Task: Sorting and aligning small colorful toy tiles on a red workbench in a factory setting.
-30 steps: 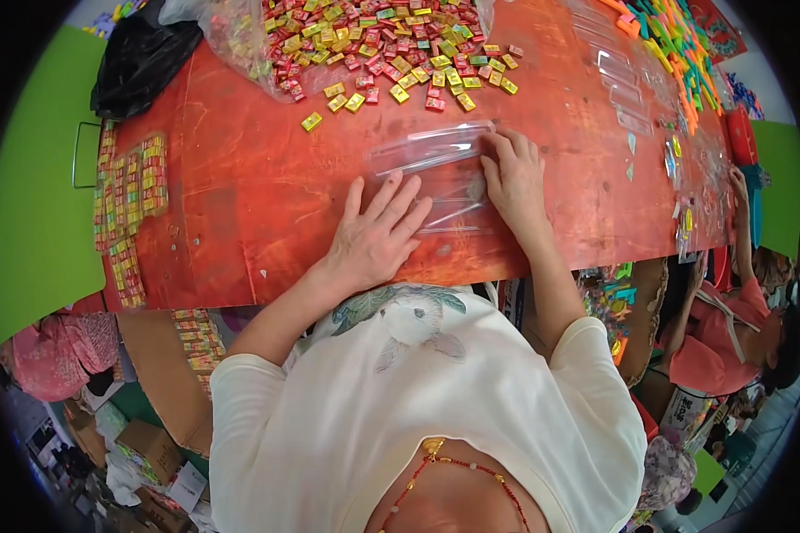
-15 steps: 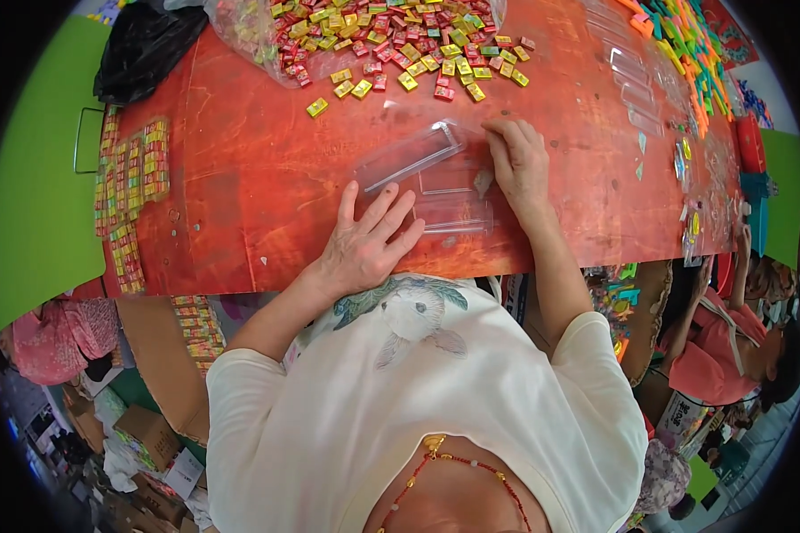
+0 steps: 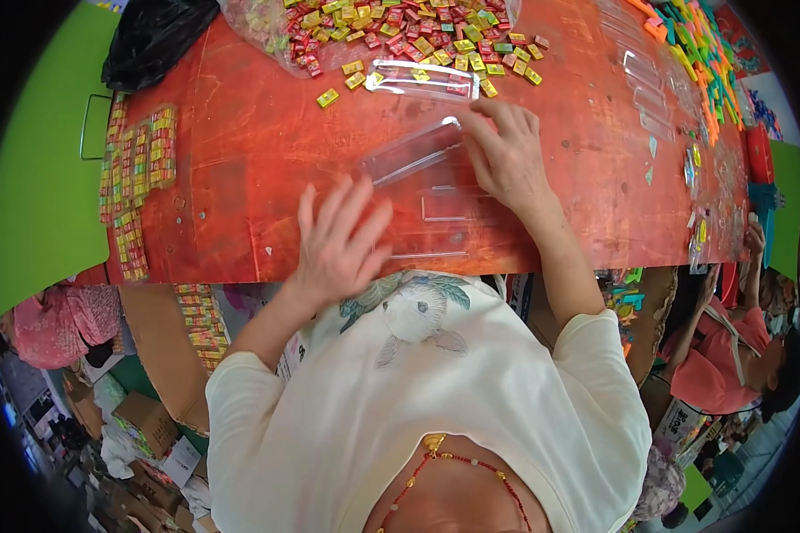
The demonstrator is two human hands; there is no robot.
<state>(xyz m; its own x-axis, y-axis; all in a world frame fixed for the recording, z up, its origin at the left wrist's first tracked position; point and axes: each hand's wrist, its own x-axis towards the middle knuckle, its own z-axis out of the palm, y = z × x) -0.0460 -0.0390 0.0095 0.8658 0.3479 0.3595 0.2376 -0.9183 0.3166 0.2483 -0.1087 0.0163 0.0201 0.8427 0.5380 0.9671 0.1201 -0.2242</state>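
White cloth is covering the person's torso as one shirt (image 3: 471, 382), and one red-beaded necklace (image 3: 505, 482) is hanging at its neckline. Two cardboard boxes are standing below the table edge: one left box (image 3: 156, 346) is holding strips of small packets, one right box (image 3: 653, 329) is holding coloured pieces. One red table (image 3: 258, 160) is spreading beyond them.

Two hands are working above it, well apart from each other. The left hand (image 3: 342, 238) is spreading its fingers, blurred, and is gripping nothing visible. Near it, clear plastic pieces (image 3: 440, 209) are lying flat, their edges too faint for counting. The right hand (image 3: 507, 151) is bending its thumb and fingers at the right end of one slanting clear tray (image 3: 413, 153); whether it is pinching that end, I cannot tell.

Farther off, one more clear tray (image 3: 427, 82) is lying against the near side of one heap of red and yellow boxes (image 3: 409, 31), too many for counting. One yellow box (image 3: 328, 98) is lying just outside the heap. One black plastic bag (image 3: 156, 44) is resting at the far left.
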